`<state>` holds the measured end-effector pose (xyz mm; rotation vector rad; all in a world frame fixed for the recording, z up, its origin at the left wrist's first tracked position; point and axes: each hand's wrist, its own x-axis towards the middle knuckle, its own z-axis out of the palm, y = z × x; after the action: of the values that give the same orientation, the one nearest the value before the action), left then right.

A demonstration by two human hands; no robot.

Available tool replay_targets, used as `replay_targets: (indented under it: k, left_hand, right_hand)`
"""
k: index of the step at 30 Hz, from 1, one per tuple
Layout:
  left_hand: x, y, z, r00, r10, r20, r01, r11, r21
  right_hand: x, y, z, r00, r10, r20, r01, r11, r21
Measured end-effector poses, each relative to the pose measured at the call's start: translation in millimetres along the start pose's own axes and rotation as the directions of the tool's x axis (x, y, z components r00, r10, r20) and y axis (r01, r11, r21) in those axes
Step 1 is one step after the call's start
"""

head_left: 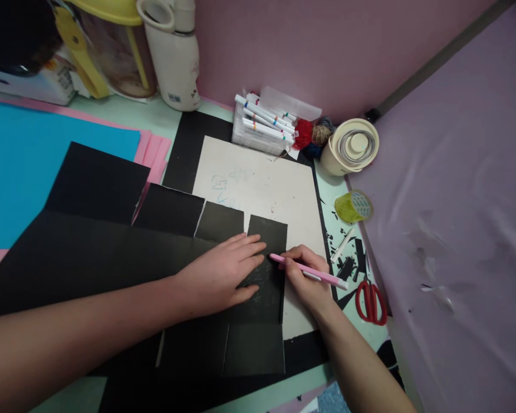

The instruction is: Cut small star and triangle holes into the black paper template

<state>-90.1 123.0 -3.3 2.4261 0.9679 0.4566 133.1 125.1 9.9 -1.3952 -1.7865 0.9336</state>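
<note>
My right hand (309, 292) grasps a pink pen (318, 274) between thumb and fingers, at the right edge of the black card (112, 246). The pen's tip is over the card's right-hand flap; whether it touches, I cannot tell. My left hand (226, 269) grips nothing: it lies flat on the card, fingers spread, their tips just left of the pen tip. Partly under the card is a white board (262, 178); red scissors (371, 301) lie to the card's right.
</note>
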Motion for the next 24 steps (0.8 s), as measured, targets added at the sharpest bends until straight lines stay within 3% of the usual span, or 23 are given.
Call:
replay_targets:
  k: [10,24]
  left_hand:
    - [0.9,-0.6,0.7,1.000,0.005,-0.012,-0.005,1.000,0.013]
    - [-0.7,-0.5,4.4,0.999,0.017,-0.052,-0.016,1.000,0.004]
  right_hand:
    - [-2.3,-8.7,7.2,0.997,-0.073,0.016,0.074,0.994,-0.075]
    - [-2.8,-1.5,7.6,0.999,-0.044,0.015,0.044,0.998,-0.050]
